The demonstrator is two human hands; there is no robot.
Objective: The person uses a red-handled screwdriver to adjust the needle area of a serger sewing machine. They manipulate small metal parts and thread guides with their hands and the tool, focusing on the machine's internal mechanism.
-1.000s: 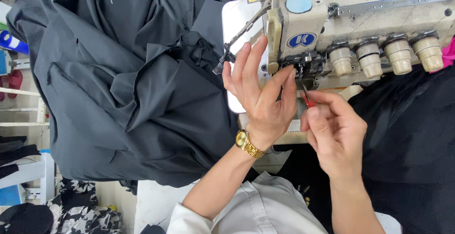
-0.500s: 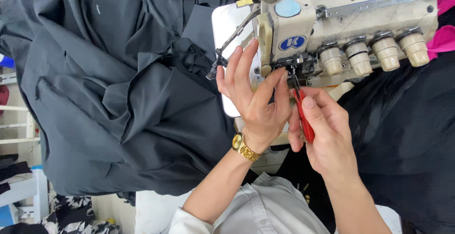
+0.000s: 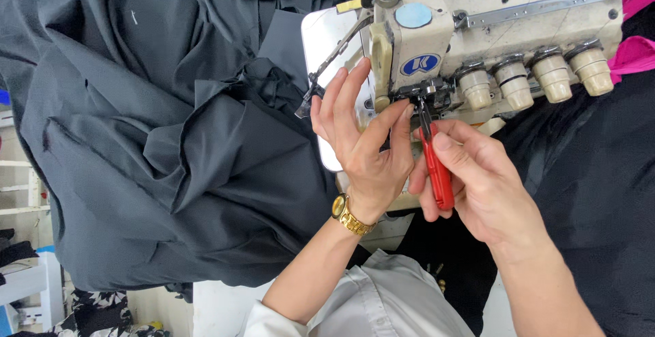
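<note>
A cream overlock sewing machine (image 3: 491,30) fills the top right, with several thread tension knobs (image 3: 539,78) along its front. My left hand (image 3: 361,146), a gold watch (image 3: 349,215) on its wrist, has its fingers spread, and the index fingertip touches the dark needle and presser-foot area (image 3: 419,95). My right hand (image 3: 471,180) grips red-handled tweezers (image 3: 437,163), whose dark tips point up into that same area beside my left fingertip. A big dark grey garment (image 3: 157,139) lies bunched to the left of the machine.
Black fabric (image 3: 593,187) covers the right side below the machine. A pink cloth (image 3: 634,50) shows at the right edge. White shelves (image 3: 20,173) and patterned fabric (image 3: 95,310) stand at the left and bottom left.
My right hand has brought the red tweezers up to the needle area, more of them showing now. My left hand stays at the presser foot. The view has drifted slightly.
</note>
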